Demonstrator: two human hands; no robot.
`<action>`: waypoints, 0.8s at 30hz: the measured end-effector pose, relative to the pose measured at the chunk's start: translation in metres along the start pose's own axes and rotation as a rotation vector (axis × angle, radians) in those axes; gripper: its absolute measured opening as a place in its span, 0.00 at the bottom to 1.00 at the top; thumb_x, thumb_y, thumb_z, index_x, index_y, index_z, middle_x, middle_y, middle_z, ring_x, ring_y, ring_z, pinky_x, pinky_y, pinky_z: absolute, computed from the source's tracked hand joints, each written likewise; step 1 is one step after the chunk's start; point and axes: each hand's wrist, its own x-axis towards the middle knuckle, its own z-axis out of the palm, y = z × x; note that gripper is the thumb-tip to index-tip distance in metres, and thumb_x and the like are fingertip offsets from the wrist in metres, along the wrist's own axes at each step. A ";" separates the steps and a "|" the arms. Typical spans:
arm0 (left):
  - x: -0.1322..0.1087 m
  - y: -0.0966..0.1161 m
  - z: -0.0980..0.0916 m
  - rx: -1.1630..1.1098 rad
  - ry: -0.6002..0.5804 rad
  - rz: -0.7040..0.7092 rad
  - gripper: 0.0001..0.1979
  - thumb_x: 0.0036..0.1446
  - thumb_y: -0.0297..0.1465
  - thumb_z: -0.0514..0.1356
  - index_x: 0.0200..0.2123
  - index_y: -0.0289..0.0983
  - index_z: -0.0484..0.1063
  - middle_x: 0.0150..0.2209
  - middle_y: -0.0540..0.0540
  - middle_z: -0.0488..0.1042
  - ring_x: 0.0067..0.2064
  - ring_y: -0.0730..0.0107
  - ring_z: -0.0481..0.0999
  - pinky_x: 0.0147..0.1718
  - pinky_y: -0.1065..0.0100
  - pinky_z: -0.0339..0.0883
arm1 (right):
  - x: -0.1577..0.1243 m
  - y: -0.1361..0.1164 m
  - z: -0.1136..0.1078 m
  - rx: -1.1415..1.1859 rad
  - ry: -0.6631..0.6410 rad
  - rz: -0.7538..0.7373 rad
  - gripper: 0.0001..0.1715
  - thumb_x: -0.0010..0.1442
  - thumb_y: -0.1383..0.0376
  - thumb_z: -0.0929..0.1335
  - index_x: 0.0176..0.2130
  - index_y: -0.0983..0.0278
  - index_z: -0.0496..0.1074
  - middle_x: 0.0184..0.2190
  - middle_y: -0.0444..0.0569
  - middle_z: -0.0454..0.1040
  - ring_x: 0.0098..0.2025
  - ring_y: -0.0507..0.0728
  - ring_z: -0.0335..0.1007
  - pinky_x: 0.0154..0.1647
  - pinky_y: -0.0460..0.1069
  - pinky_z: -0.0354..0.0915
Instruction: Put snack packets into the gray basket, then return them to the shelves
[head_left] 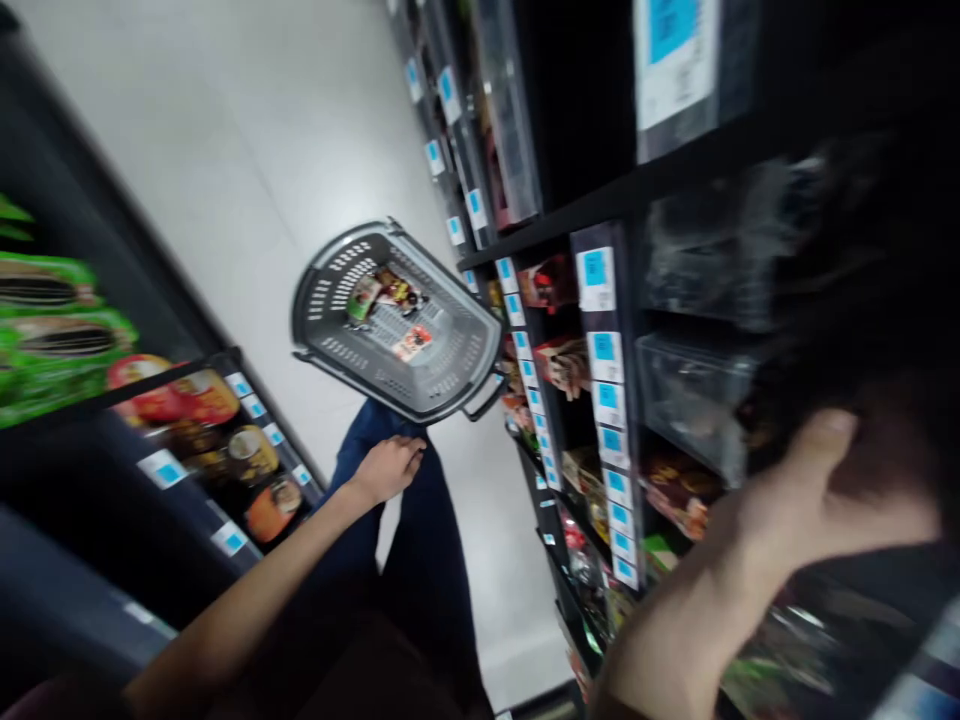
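Observation:
My left hand [390,468] lies flat on my knee, which is in blue jeans [427,560]; its fingers are stretched out and hold nothing. Just beyond it a grey shopping basket [457,385] stands on the pale floor with a few snack packets [394,300] inside. My right hand [817,495] reaches into the dark shelf unit on the right. Its thumb is pressed against a dark, blurred thing [870,330], and its fingers are hidden behind that thing.
The dark shelf unit [600,215] on the right carries blue-and-white price tags [604,360] and packaged snacks. A second shelf [180,420] on the left holds green packets and cup foods. A narrow strip of pale floor [247,150] runs between them.

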 end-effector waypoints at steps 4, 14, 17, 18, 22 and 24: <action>0.015 -0.039 -0.012 0.255 -0.072 -0.158 0.19 0.65 0.30 0.47 0.52 0.33 0.74 0.48 0.34 0.76 0.54 0.51 0.72 0.52 0.54 0.67 | -0.079 -0.044 0.030 0.262 -0.052 -0.076 0.13 0.62 0.66 0.71 0.47 0.57 0.79 0.46 0.52 0.79 0.51 0.64 0.75 0.55 0.63 0.70; 0.073 -0.126 -0.066 0.347 -0.041 -0.377 0.20 0.64 0.30 0.48 0.53 0.33 0.73 0.51 0.35 0.75 0.55 0.55 0.72 0.55 0.62 0.66 | -0.248 -0.010 0.143 0.351 -1.282 0.188 0.16 0.64 0.64 0.65 0.50 0.62 0.72 0.50 0.56 0.76 0.56 0.63 0.71 0.62 0.60 0.65; 0.092 -0.139 -0.083 0.379 -0.032 -0.410 0.21 0.64 0.31 0.48 0.52 0.31 0.73 0.52 0.33 0.74 0.57 0.50 0.71 0.54 0.59 0.66 | -0.275 0.021 0.186 0.243 -1.335 0.300 0.22 0.60 0.65 0.67 0.53 0.68 0.70 0.49 0.61 0.76 0.47 0.63 0.75 0.54 0.59 0.70; 0.100 -0.143 -0.087 0.387 -0.031 -0.416 0.21 0.64 0.31 0.48 0.53 0.31 0.73 0.53 0.33 0.74 0.58 0.49 0.70 0.54 0.59 0.66 | -0.280 0.030 0.201 0.205 -1.325 0.324 0.25 0.59 0.66 0.67 0.55 0.69 0.68 0.51 0.63 0.75 0.47 0.63 0.75 0.54 0.60 0.70; 0.140 -0.168 -0.094 0.410 -0.040 -0.469 0.22 0.65 0.33 0.47 0.54 0.32 0.72 0.55 0.33 0.73 0.60 0.49 0.68 0.55 0.59 0.64 | -0.290 0.058 0.264 0.081 -1.271 0.288 0.32 0.58 0.70 0.66 0.61 0.73 0.62 0.57 0.65 0.68 0.58 0.66 0.66 0.64 0.62 0.60; 0.165 -0.187 -0.090 0.419 -0.057 -0.508 0.22 0.64 0.34 0.48 0.55 0.30 0.71 0.55 0.32 0.72 0.59 0.48 0.69 0.55 0.58 0.64 | -0.293 0.068 0.300 0.019 -1.275 0.149 0.32 0.59 0.70 0.66 0.62 0.74 0.62 0.58 0.64 0.68 0.61 0.66 0.62 0.66 0.61 0.58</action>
